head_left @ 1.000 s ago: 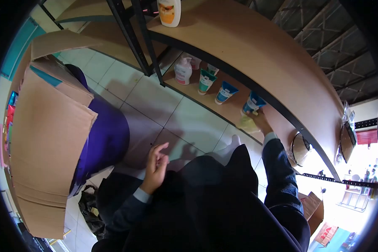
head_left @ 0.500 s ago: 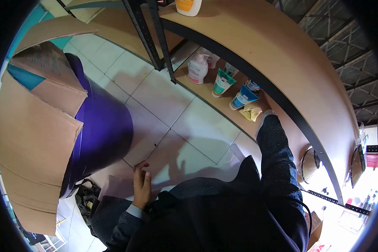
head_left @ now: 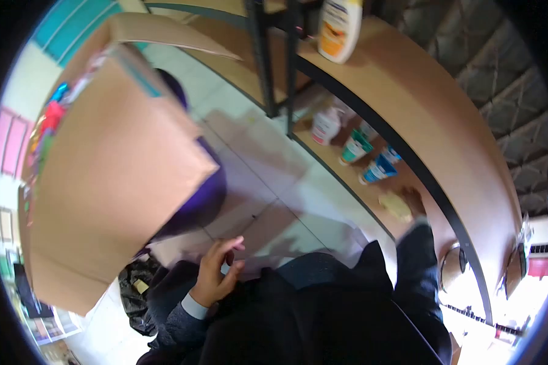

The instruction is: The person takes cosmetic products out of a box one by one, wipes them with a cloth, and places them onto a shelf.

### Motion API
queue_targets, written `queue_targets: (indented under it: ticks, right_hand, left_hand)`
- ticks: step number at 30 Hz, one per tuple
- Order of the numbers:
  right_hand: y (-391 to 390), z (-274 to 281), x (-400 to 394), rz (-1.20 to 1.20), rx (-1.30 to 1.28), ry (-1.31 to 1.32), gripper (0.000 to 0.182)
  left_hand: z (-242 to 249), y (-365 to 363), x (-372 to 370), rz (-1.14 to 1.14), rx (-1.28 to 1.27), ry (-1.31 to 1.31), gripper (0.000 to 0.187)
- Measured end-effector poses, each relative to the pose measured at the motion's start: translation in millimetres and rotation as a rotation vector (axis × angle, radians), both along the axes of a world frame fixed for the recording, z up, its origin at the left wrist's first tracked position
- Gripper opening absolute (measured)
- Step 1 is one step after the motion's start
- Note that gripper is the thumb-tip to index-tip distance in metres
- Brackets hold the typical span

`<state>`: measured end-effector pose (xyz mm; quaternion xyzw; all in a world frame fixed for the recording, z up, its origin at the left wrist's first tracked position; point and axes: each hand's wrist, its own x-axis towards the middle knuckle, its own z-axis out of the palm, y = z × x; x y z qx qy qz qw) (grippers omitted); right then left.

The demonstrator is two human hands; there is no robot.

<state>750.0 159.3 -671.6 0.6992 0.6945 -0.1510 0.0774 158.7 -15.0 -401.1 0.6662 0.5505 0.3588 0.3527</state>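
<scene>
On the lower shelf (head_left: 373, 199), my right hand (head_left: 415, 202) reaches in beneath the upper board, blurred and in shadow. Right beside it lies a pale yellow cloth (head_left: 394, 207); whether the fingers grip it I cannot make out. Farther along stand a blue-and-white squeeze tube (head_left: 379, 170), a green-and-white squeeze tube (head_left: 355, 148) and a white pump bottle (head_left: 327, 126), with other containers partly hidden behind. My left hand (head_left: 216, 274) hovers over the floor in front of my body, fingers loosely bent and apart, holding nothing.
A big cardboard box (head_left: 115, 176) with raised flaps sits over a purple tub (head_left: 210, 198) at left. Below it is a black plastic bag (head_left: 137, 298). The upper shelf (head_left: 408, 91) bears a white-and-orange bottle (head_left: 340, 30). A dark metal post (head_left: 291, 73) stands at the shelf end.
The view has swung, shifting the shelf and box within it. My right hand, mostly hidden by the shelf edge before, now shows beside the cloth. My left hand has risen slightly, fingers more spread.
</scene>
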Motion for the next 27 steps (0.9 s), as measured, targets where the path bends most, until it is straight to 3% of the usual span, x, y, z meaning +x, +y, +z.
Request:
queue_targets:
  ticks: [1,3,6,7,9,11,12,14,16,18,20,24,27]
  right_hand:
    - [-22,23,-8,-0.034,-0.081,0.048,0.042]
    - [-69,78,-33,-0.111,-0.241,0.135,0.045]
    - [-106,132,-93,-0.638,0.014,0.747,0.070]
    - [-110,92,-73,-0.588,0.105,0.769,0.067]
    - [-105,161,-129,-0.592,0.062,0.803,0.058]
    - [-96,184,-150,-0.326,0.011,0.665,0.044]
    - [-88,165,-148,-0.297,0.151,0.693,0.035]
    - [-80,223,-195,-0.187,0.206,0.663,0.035]
    - [-71,277,-234,-0.095,0.258,0.621,0.034]
    - [-64,314,-255,0.032,0.343,0.823,0.028]
    - [-66,352,-274,0.028,0.333,0.925,0.025]
    - [-84,401,-304,0.030,0.343,1.186,0.019]
    - [-111,423,-317,0.018,0.379,1.266,0.018]
  left_hand:
    - [25,2,-11,0.040,0.024,0.019,0.037]
    - [71,0,-35,0.021,0.558,0.284,0.035]
    - [118,-28,-75,0.356,0.764,0.258,0.031]
    - [137,-35,-87,0.433,0.824,0.351,0.030]
    - [187,-41,-115,0.561,0.921,0.568,0.028]
    - [242,-40,-133,0.717,0.929,0.786,0.021]
    - [259,-36,-152,0.717,0.930,0.778,0.016]
    - [283,-20,-197,0.679,0.930,0.721,0.014]
    - [296,4,-239,0.617,0.924,0.793,0.014]
    - [308,36,-265,0.511,0.835,0.731,0.016]
    - [308,78,-288,0.467,0.593,0.667,0.016]
    - [292,142,-297,0.422,0.377,1.230,0.022]
    - [261,179,-320,0.388,0.551,1.200,0.017]
